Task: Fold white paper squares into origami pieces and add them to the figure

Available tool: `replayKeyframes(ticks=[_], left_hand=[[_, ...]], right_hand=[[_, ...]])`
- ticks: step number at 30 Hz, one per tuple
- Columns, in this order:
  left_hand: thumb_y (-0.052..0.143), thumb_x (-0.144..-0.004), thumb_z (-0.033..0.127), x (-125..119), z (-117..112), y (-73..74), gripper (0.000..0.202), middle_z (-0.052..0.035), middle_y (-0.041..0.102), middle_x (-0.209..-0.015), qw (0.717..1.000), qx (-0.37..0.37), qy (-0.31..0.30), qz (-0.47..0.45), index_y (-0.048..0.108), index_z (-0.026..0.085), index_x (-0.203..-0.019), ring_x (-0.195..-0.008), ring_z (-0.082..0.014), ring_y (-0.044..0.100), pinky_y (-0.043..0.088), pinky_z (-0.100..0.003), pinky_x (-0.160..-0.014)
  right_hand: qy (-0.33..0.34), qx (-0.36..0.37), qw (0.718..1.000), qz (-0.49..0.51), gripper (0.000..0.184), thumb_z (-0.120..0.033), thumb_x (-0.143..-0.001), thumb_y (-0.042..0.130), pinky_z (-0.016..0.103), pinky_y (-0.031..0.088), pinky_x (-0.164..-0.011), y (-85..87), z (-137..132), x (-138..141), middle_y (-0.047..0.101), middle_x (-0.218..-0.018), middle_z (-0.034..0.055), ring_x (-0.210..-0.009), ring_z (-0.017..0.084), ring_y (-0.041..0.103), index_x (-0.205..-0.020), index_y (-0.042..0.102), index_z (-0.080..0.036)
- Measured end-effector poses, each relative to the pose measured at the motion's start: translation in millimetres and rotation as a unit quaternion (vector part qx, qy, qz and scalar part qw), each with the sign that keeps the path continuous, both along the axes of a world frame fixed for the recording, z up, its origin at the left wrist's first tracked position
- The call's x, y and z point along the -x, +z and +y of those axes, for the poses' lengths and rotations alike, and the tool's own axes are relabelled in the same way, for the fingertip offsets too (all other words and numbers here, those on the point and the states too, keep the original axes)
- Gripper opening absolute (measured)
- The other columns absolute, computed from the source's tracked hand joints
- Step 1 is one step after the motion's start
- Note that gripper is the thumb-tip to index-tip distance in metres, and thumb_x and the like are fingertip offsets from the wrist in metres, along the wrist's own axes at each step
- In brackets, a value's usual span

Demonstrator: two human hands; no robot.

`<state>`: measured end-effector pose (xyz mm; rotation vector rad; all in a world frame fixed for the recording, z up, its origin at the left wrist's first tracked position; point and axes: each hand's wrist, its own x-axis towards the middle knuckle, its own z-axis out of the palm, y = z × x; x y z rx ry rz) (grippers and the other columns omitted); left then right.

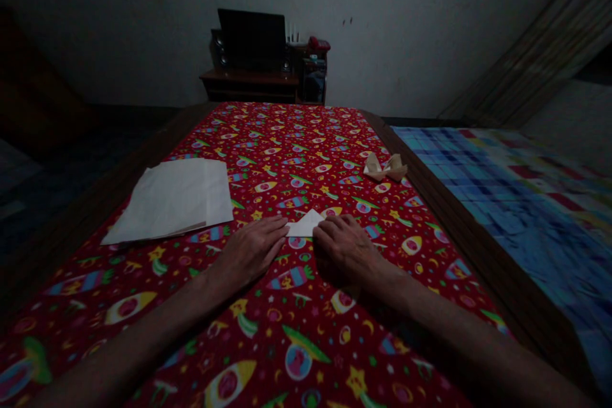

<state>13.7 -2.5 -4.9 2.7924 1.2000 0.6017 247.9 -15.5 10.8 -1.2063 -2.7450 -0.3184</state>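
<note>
A small piece of folded white paper [304,225] lies on the red patterned cloth, with a triangular peak at its far edge and a straight near edge. My left hand [253,243] is at its left end, fingers together and the tips on the paper. At the right end, my right hand [345,241] has its fingers curled over the paper, covering that side. Both thumbs are partly hidden. To the left of my left hand lies a stack of white paper sheets [176,194]. Beyond my right hand stands a folded brown paper piece [385,167] with two pointed ends.
The red cloth [296,134] covers a long table with dark wooden edges [444,223]. Past its far end, a monitor [252,37] and speakers stand on a wooden desk [248,80] against the wall. A bed with a blue checked cover [516,223] is at the right.
</note>
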Motion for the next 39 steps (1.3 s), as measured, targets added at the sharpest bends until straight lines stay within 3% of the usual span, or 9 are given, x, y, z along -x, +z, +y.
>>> replayKeyframes(ticks=[5,10,16,21,25,30,35,39], left_hand=[[0.039,-0.092,0.02,3.7,3.7,-4.7,0.034,-0.0101,0.059,-0.124,0.999,0.006,0.013,-0.05,0.057,0.014,-0.12,-0.114,-0.0204,0.055,0.046,-0.038,-0.099],[0.04,-0.091,0.021,2.7,9.3,-5.1,0.033,-0.0105,0.064,-0.111,0.991,0.007,0.051,-0.125,0.058,0.015,-0.118,-0.102,-0.0215,0.059,0.051,-0.04,-0.089],[0.041,-0.091,0.022,-3.2,7.9,-3.5,0.029,-0.0079,0.061,-0.099,0.992,0.025,0.046,-0.119,0.061,0.017,-0.112,-0.091,-0.0193,0.057,0.051,-0.035,-0.08],[0.046,-0.09,0.026,-6.6,12.9,-7.6,0.031,-0.0072,0.058,-0.102,0.992,0.035,0.022,-0.116,0.058,0.021,-0.118,-0.094,-0.0203,0.055,0.049,-0.036,-0.082],[0.054,-0.086,0.03,-11.7,22.8,-6.0,0.036,-0.0069,0.056,-0.106,0.991,0.08,-0.014,-0.104,0.056,0.023,-0.122,-0.097,-0.0209,0.054,0.048,-0.036,-0.084],[0.056,-0.086,0.029,-16.7,28.0,-0.1,0.038,-0.0063,0.056,-0.108,0.988,0.113,-0.001,-0.104,0.055,0.023,-0.123,-0.098,-0.0201,0.056,0.048,-0.035,-0.086],[0.06,-0.083,0.032,-19.0,27.5,-1.3,0.043,-0.0062,0.056,-0.112,0.986,0.111,0.008,-0.122,0.053,0.023,-0.124,-0.102,-0.0216,0.056,0.048,-0.036,-0.088],[0.061,-0.081,0.028,-28.2,27.0,-7.0,0.052,-0.0083,0.055,-0.117,0.979,0.101,0.043,-0.17,0.045,0.022,-0.131,-0.11,-0.0234,0.054,0.047,-0.039,-0.093]], right_hand=[[0.04,0.028,0.999,0.007,0.008,-0.015,-0.089,0.049,0.032,0.043,-0.075,0.2,6.9,-0.7,0.058,-0.093,0.0099,-0.088,0.021,0.049,-0.09,0.056,-0.014],[0.054,0.048,0.992,0.104,0.014,-0.014,-0.092,0.044,0.028,0.044,-0.072,-10.1,15.1,-13.1,0.059,-0.09,0.0083,-0.085,0.017,0.051,-0.089,0.057,-0.014],[0.081,0.068,0.982,0.156,0.015,-0.012,-0.091,0.045,0.025,0.044,-0.069,-9.3,21.2,-19.5,0.06,-0.089,0.0078,-0.08,0.015,0.053,-0.091,0.06,-0.014],[0.082,0.056,0.983,0.158,0.015,-0.014,-0.09,0.047,0.025,0.043,-0.067,-8.0,21.1,-18.1,0.06,-0.087,0.0078,-0.078,0.015,0.052,-0.084,0.06,-0.015],[0.066,0.091,0.977,0.181,0.013,-0.015,-0.09,0.05,0.023,0.043,-0.065,-8.2,22.7,-18.0,0.06,-0.089,0.0072,-0.076,0.013,0.054,-0.085,0.062,-0.014],[0.07,0.127,0.962,0.233,0.014,-0.02,-0.091,0.049,0.022,0.045,-0.067,-9.3,28.0,-23.1,0.061,-0.093,0.0072,-0.08,0.013,0.057,-0.09,0.062,-0.014],[0.044,0.083,0.981,0.17,0.016,-0.015,-0.091,0.047,0.024,0.044,-0.066,-9.4,27.1,-18.3,0.062,-0.092,0.0086,-0.08,0.014,0.056,-0.1,0.059,-0.015],[-0.026,0.024,0.998,0.058,0.011,-0.018,-0.09,0.049,0.025,0.039,-0.06,-5.3,21.0,-3.2,0.062,-0.087,0.0081,-0.077,0.017,0.054,-0.096,0.058,-0.017]])
